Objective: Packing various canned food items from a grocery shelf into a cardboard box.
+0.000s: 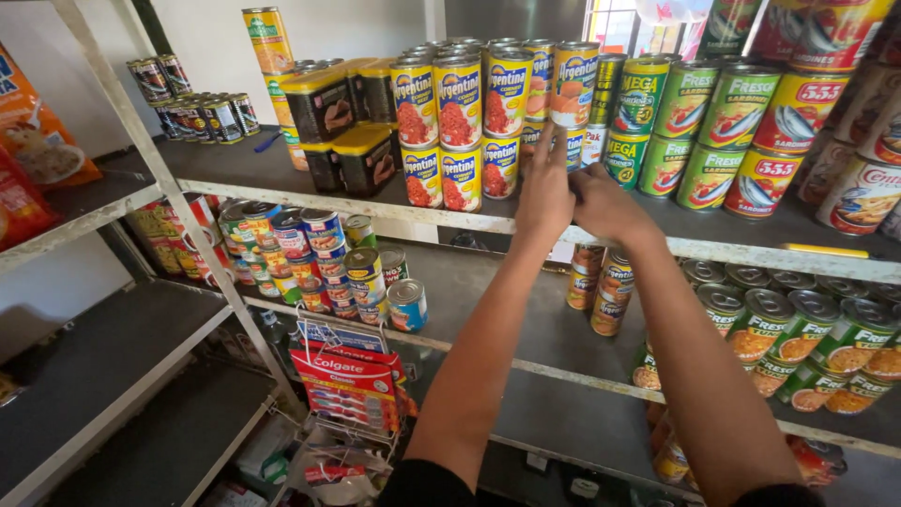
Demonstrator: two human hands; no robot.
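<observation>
Head view shows the left hand (pixel 544 192) and right hand (pixel 601 202) closed together on a small can (pixel 574 145) at the top shelf (pixel 282 183) front edge; I'd keep it upright, flush beside the stacked cans (pixel 460 117).

A small grocery shop: metal shelves (pixel 310 202) packed edge to edge with stacked tin cans (pixel 460 103), snack bags (pixel 33 131) and boxed toothpaste (pixel 347 380).

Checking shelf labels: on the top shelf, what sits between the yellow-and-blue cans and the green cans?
Head view: both hands, left hand and right hand, reach in there around a small can under an orange-labelled can, between the yellow-and-blue cans and the green cans.
</observation>
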